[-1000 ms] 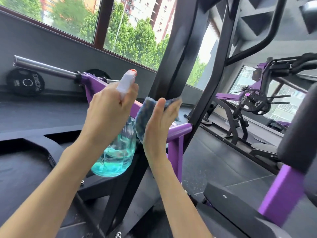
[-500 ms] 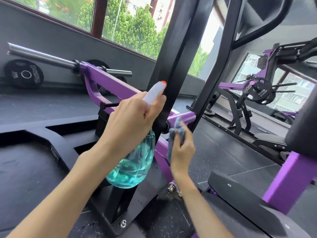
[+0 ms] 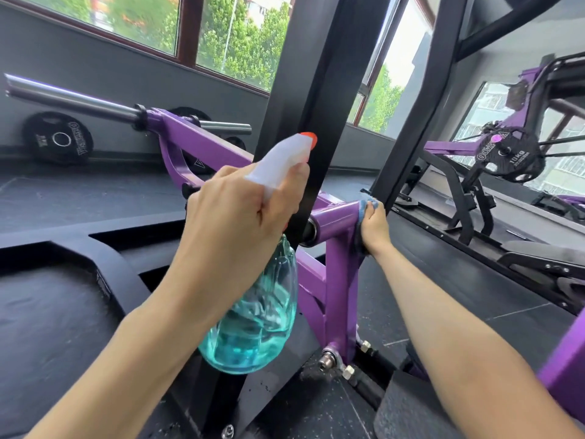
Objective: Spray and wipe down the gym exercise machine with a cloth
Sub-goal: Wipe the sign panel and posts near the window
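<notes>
The cloth (image 3: 364, 213) is mostly buried under the right hand (image 3: 375, 228), and the spray bottle (image 3: 253, 312) neck is hidden by the left hand (image 3: 234, 217).

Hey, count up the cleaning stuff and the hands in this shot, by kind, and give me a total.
Spray bottle: 1
Cloth: 1
Hands: 2 (left hand, right hand)
Total: 4

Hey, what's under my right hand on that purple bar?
A blue cloth, gripped by the right hand against the purple bar. The bar's surface beneath the cloth is covered and unseen.
</notes>
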Tool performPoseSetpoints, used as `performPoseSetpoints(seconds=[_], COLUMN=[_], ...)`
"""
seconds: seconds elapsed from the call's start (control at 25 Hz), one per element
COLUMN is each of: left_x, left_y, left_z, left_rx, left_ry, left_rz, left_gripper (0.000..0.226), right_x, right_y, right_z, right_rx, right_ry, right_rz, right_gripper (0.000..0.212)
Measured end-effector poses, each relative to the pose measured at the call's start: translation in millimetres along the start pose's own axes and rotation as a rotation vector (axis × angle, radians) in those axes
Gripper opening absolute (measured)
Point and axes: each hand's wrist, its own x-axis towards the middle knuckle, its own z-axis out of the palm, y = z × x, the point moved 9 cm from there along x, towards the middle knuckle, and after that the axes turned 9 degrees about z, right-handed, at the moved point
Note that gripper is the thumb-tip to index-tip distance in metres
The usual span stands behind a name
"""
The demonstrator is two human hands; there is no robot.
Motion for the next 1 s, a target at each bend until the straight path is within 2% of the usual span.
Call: performPoseSetpoints(seconds=[0.12, 0.2, 0.36, 0.52, 0.68, 0.72, 0.76, 0.84, 0.92, 0.96, 1.0], left_x=[0.5, 4.8, 13.7, 10.6, 9.0, 9.4, 9.5, 9.0, 6.2, 4.6, 3.1], left_y=[1.6, 4.5, 1.7, 2.6, 4.0, 3.1, 1.8, -2.3, -7.3, -7.3, -6.3], left_z=[-0.1, -3.2, -9.6, -10.5, -8.0, -7.4, -7.6, -8.0, -5.6, -4.9, -3.9], left_rx=[0.044, 0.111, 0.154, 0.153, 0.158, 0.153, 0.141, 0.1, 0.074, 0.072, 0.075], left_ry=[0.011, 0.006, -0.03, -0.055, -0.071, -0.075, -0.07, -0.062, -0.049, -0.036, -0.027], left_rz=[-0.044, -0.07, -0.097, -0.102, -0.109, -0.109, -0.111, -0.136, -0.15, -0.142, -0.125], left_gripper=[0.059, 0.064, 0.058, 0.055, 0.054, 0.054, 0.054, 0.054, 0.054, 0.055, 0.057], right_x=[4.3, -18.2, -102.7, -165.5, -177.0, -178.3, -177.3, -179.7, -175.8, -162.8, -151.2], right_y=[13.2, 7.3, 2.1, 94.4, 120.8, 105.7, 80.9, 29.5, 14.8, 24.6, 36.1], right_z=[-2.7, 1.9, 14.8, 31.9, 26.4, 23.2, 20.5, 30.6, 55.8, 64.5, 70.3], right_rx=[0.047, 0.068, -0.168, -0.337, -0.579, -0.64, -0.625, -0.664, -0.981, -1.13, -1.248], right_ry=[0.082, 0.135, 0.258, 0.132, -0.015, -0.026, -0.021, -0.052, -0.053, -0.043, -0.056], right_rz=[0.184, 0.217, 0.007, 0.15, 0.316, 0.256, 0.087, -0.453, -0.985, -1.09, -1.085], right_gripper=[0.039, 0.042, 0.053, 0.076, 0.073, 0.068, 0.066, 0.071, 0.069, 0.059, 0.053])
